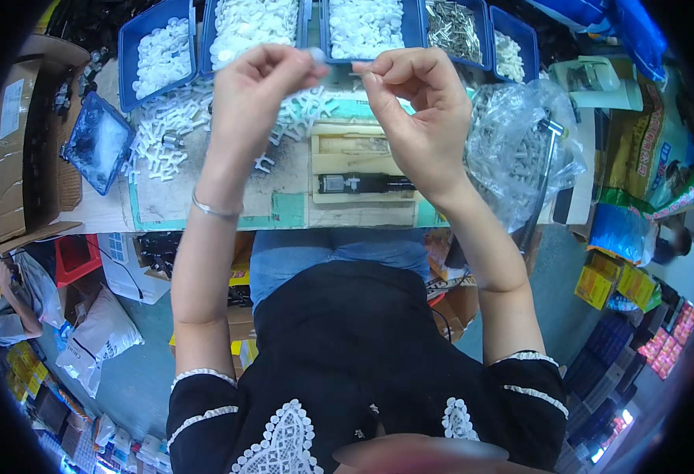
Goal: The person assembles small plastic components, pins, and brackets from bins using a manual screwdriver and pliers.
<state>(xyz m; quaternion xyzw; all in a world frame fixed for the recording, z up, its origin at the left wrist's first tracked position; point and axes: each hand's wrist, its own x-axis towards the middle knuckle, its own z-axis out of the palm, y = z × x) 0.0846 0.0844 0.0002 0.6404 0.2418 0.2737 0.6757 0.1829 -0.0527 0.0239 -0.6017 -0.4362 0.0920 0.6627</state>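
Both my hands are raised over the workbench, in front of the blue bins. My left hand [264, 91] pinches a small white round plastic piece [317, 55], slightly blurred, between thumb and fingers. Facing it, my right hand [422, 107] has thumb and forefinger pressed together on a small thin piece [357, 73], too small to name surely. The two hands are apart. Below them lies a cream-coloured fixture [339, 146] with a black cylindrical tool [362, 183] in its front slot. White branched plastic parts [169, 130] are scattered around and beyond my left wrist.
Blue bins hold white round pieces [366, 28], metal pins [453, 31] and small white parts [508, 57]. A clear plastic bag [513, 142] lies at right, beside a T-headed tool [551, 130]. A smaller blue tray [98, 146] and a cardboard box [19, 142] stand at left.
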